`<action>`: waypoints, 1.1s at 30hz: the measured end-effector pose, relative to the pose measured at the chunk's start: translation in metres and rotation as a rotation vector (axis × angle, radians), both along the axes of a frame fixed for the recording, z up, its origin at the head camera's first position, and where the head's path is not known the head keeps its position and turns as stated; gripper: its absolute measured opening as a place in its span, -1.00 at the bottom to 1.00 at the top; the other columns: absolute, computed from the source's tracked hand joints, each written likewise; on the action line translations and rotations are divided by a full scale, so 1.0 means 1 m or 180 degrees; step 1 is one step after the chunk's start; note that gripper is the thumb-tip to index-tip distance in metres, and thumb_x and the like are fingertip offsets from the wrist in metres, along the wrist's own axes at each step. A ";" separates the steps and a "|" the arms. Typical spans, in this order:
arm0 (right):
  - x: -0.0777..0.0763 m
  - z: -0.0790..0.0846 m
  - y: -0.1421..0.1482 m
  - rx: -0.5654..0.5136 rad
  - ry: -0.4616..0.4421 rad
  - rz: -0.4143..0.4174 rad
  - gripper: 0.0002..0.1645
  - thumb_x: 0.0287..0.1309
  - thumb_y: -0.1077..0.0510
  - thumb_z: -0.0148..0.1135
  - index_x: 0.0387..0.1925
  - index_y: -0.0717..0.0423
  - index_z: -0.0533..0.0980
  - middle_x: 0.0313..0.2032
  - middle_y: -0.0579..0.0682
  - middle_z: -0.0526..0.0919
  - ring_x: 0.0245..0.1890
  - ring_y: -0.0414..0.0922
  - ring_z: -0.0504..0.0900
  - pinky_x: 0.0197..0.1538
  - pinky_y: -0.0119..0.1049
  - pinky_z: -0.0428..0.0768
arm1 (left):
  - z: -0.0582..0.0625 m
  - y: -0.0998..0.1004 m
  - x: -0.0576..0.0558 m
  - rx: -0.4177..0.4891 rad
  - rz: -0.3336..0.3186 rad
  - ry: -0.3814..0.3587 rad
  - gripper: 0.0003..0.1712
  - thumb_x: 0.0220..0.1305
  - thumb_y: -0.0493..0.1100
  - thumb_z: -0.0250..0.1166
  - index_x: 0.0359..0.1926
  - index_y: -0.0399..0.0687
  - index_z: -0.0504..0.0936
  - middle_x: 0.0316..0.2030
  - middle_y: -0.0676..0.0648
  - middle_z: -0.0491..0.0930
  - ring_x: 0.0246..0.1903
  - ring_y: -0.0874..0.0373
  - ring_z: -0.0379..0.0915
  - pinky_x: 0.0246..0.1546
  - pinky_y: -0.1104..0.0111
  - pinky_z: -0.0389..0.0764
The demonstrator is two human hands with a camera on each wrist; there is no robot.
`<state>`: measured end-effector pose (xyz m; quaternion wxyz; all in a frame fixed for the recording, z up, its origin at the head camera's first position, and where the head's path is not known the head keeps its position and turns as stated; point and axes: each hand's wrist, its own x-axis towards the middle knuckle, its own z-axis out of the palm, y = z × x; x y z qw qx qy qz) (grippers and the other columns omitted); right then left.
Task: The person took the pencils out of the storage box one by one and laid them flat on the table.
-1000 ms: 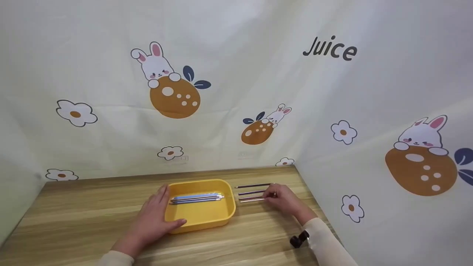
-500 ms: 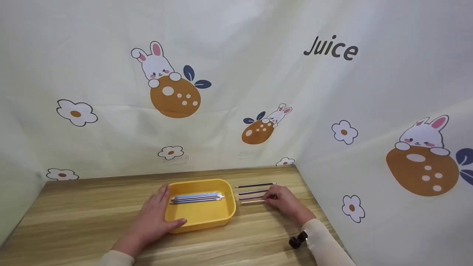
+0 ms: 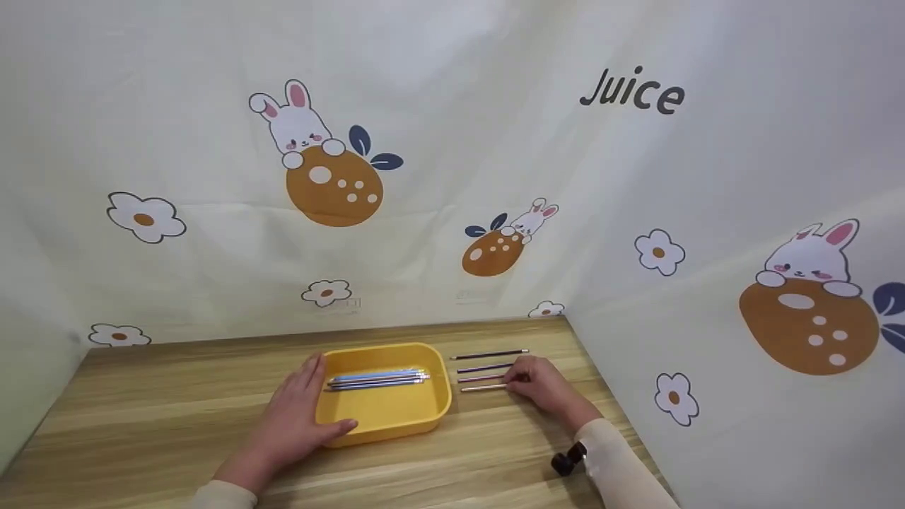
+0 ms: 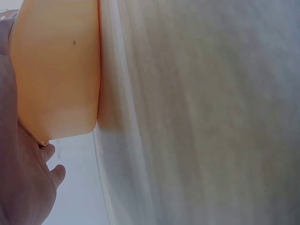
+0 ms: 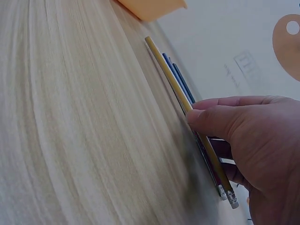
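Note:
My left hand [image 3: 290,417] rests against the left end of a yellow plastic box [image 3: 396,427], thumb lying over the near rim and fingers along the side wall. Inside the box lies a bundle of blue and dark pencils [image 3: 375,380]. Right of it, my right hand [image 3: 543,385] pinches a yellow pencil [image 5: 168,70] between thumb and finger, nearer its eraser end. This pencil is the closest to me in a row. Behind it lie a dark red pencil [image 3: 481,379], a blue pencil [image 3: 484,368] and a dark pencil [image 3: 488,354], roughly parallel.
The wood-grain table [image 3: 177,403] ends at a cream curtain [image 3: 212,283] printed with rabbits and flowers, which also runs along the right side. A small black object [image 3: 568,459] sits by my right sleeve [image 3: 622,459].
The right hand has shifted slightly toward me with the yellow pencil, and the gap to the dark red pencil has widened. The left hand and the box have stayed in place.

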<state>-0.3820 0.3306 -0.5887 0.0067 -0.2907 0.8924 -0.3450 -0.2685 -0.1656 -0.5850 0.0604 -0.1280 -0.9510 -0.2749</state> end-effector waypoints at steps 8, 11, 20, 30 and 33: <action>-0.003 -0.006 0.002 -0.0048 0.0079 0.0109 -0.89 0.34 0.37 0.50 -0.16 0.18 0.83 -0.21 0.03 0.77 -0.14 -0.13 0.68 -0.02 -0.32 0.63 | 0.001 0.000 0.000 -0.0031 0.0028 -0.0002 0.52 0.25 0.61 0.42 0.76 -0.34 -0.02 0.75 -0.37 -0.08 0.70 -0.40 -0.08 0.67 -0.29 -0.02; -0.004 -0.008 0.002 -0.0059 0.0110 0.0129 -0.88 0.33 0.38 0.49 -0.16 0.19 0.83 -0.21 0.04 0.78 -0.13 -0.10 0.70 0.00 -0.29 0.65 | 0.001 0.000 0.000 -0.0035 0.0039 -0.0024 0.52 0.25 0.61 0.41 0.76 -0.33 -0.03 0.75 -0.37 -0.08 0.70 -0.39 -0.09 0.67 -0.30 -0.02; -0.003 -0.007 0.001 0.0016 0.0028 0.0041 -0.89 0.36 0.36 0.49 -0.14 0.16 0.83 -0.19 -0.01 0.78 -0.12 -0.14 0.69 0.01 -0.30 0.65 | 0.003 0.001 0.000 -0.0045 0.0047 -0.0095 0.54 0.23 0.65 0.40 0.77 -0.32 -0.03 0.75 -0.38 -0.08 0.70 -0.41 -0.10 0.66 -0.31 -0.04; 0.000 -0.005 -0.006 -0.0066 -0.0098 -0.0124 -0.94 0.39 0.26 0.53 -0.15 0.08 0.82 -0.17 -0.10 0.77 -0.11 -0.18 0.69 0.01 -0.32 0.66 | 0.003 0.000 0.001 0.0010 0.0025 0.0010 0.51 0.25 0.59 0.44 0.75 -0.35 0.01 0.73 -0.42 -0.02 0.68 -0.44 -0.05 0.63 -0.37 0.02; 0.002 -0.004 -0.011 -0.0147 -0.0149 -0.0187 -0.94 0.40 0.22 0.53 -0.13 0.04 0.82 -0.14 -0.13 0.77 -0.10 -0.21 0.68 0.01 -0.33 0.66 | 0.002 0.000 0.001 0.0026 0.0005 0.0053 0.50 0.25 0.58 0.44 0.74 -0.38 0.03 0.72 -0.43 0.00 0.67 -0.45 -0.03 0.62 -0.38 0.04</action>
